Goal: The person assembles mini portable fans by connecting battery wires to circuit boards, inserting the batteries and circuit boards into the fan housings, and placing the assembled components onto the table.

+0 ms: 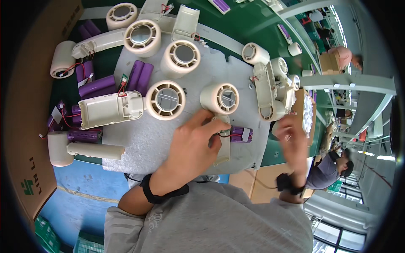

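My left hand (194, 139) is closed on a cream handheld fan housing (222, 154), its fingertips at the base of the round fan head (219, 98). One fingertip lies over a small green circuit board (225, 132), partly covered. Red and black wires run from the board to a purple battery pack (241, 134) with a white tab, lying beside the housing. Off to the right, my right hand (292, 134) is raised near several cream fan parts (272, 90); motion smears its fingers, so whether it holds anything is unclear.
Several fan heads (165, 100) and an open housing (110, 110) lie on a grey foam sheet (139, 147). Purple battery packs (97, 85) are piled at left beside a tall cardboard box (29, 126). A bin of white pieces (309, 116) stands right; other people sit beyond.
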### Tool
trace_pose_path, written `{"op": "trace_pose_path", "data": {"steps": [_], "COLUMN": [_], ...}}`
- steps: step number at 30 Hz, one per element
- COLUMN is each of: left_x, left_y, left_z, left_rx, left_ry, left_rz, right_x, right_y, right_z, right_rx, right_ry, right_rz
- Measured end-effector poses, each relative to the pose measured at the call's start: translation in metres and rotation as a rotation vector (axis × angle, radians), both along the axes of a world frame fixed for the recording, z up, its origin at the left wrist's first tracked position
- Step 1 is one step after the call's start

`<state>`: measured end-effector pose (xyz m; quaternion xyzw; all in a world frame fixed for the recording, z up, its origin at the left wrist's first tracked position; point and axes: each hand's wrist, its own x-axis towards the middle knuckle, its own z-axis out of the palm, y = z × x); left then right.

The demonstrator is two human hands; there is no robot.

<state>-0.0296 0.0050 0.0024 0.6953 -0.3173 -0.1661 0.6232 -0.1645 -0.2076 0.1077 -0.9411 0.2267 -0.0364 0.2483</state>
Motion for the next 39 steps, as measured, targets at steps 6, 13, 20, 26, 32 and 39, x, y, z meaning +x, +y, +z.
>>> {"op": "trace_pose_path", "data": {"steps": [6,13,20,26,32,39], "left_x": [-0.001,-0.002,-0.001,-0.001,-0.001,-0.001], "left_y": [0.002,0.003,0.003,0.003,0.003,0.007], "left_z": [-0.004,-0.004,-0.002,-0.002,-0.004,-0.001], "left_rx": [-0.022,-0.003,0.013,0.011,0.020,0.025], "left_ry": [-0.085,-0.074,-0.057,-0.061,-0.055,-0.063], "left_rz": [0.021,0.005,0.008,0.004,-0.048,-0.049], "right_x": [0.017,0.020,0.020,0.013,0.010,-0.028], "right_y": [0.046,0.046,0.054,0.053,0.052,-0.048], "right_z": [-0.044,-0.048,-0.057,-0.063,-0.067,0.006], "right_rx": [-0.031,-0.066,-0.373,-0.334,-0.341,-0.490], "right_ry": [0.084,0.082,0.044,-0.001,0.011,-0.234], "right_rz": [0.246,0.239,0.338,0.294,0.265,-0.369]}}
